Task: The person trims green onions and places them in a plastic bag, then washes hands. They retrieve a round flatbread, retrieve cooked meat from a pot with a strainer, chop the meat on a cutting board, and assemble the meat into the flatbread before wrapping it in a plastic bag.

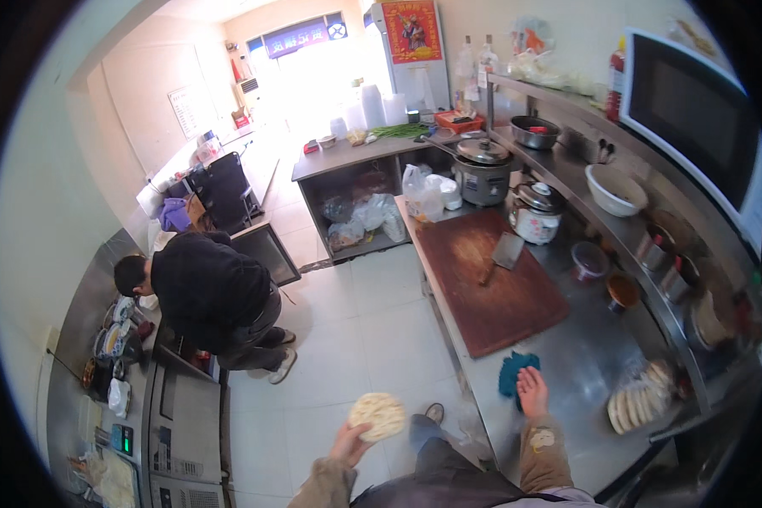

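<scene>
My left hand (349, 442) grips a round, pale flatbread (377, 416) by its edge, above the tiled floor. My right hand (533, 392) is over the stainless-steel worktop, its fingers extended and nothing visible in them. Under or just beside those fingers lies a teal cloth (512, 376); whether they touch it I cannot tell. A brown wooden cutting board (457, 305) lies beyond the cloth, with a cleaver (507, 251) resting on it. To the right of my right hand, a clear plastic bag of flatbreads (638, 401) sits on the worktop.
A person in black (209, 286) bends over the left counter (76, 305). Two lidded cookers, one grey (482, 178) and one white (536, 222), stand behind the board. A steel shelf (549, 166) with bowls and a microwave (689, 108) overhangs the worktop's right side.
</scene>
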Available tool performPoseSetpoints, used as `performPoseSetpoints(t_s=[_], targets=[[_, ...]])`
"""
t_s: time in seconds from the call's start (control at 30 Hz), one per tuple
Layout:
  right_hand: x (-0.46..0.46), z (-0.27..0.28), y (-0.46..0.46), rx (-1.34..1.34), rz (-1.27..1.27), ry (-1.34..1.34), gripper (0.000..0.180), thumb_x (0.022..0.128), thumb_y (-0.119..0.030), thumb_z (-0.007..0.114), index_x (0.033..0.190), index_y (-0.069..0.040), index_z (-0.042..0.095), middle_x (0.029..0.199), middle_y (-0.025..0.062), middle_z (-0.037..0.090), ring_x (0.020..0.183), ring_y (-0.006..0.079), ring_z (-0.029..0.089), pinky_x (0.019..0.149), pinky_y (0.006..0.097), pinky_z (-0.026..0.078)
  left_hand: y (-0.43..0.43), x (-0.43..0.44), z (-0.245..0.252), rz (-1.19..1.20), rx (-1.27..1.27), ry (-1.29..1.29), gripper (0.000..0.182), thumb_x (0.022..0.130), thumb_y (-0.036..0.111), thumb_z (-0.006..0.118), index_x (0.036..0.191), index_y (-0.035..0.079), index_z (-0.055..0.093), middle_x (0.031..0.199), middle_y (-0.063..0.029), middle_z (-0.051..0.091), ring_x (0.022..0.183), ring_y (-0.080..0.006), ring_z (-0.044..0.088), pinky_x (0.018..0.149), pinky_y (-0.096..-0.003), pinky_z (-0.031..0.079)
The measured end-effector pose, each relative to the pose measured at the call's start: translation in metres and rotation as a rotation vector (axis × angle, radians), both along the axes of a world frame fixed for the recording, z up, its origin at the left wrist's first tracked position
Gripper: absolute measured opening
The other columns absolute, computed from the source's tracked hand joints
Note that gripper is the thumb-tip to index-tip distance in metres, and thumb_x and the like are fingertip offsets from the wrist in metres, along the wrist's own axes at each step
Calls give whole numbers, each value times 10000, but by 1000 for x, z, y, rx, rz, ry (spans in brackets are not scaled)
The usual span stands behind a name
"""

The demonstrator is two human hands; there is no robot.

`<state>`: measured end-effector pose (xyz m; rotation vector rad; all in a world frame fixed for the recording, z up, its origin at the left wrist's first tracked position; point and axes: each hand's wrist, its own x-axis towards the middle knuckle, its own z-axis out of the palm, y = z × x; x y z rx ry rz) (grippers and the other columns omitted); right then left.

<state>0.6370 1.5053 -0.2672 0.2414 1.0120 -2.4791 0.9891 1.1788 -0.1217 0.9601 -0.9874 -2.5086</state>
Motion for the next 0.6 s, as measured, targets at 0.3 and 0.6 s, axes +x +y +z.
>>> performPoseSetpoints(t_s=[0.3,0.6], targets=[[-44,-12,-32,245,-229,-178,333,1018,-250,486,1297,-69,502,1250,121,608,1149,254,600,949,385,502,-89,-341,-52,-440,170,-111,475,887,99,677,1332,46,520,1260,-99,628,1101,-217,640,900,-339,529],[-53,49,-105,1405,-923,77,190,899,-109,577,1010,22,656,1046,197,654,881,272,608,814,417,501,-220,-542,-67,-485,-1163,-250,567,790,438,769,1189,56,638,1198,-141,647,1154,-353,548,1000,-437,415]])
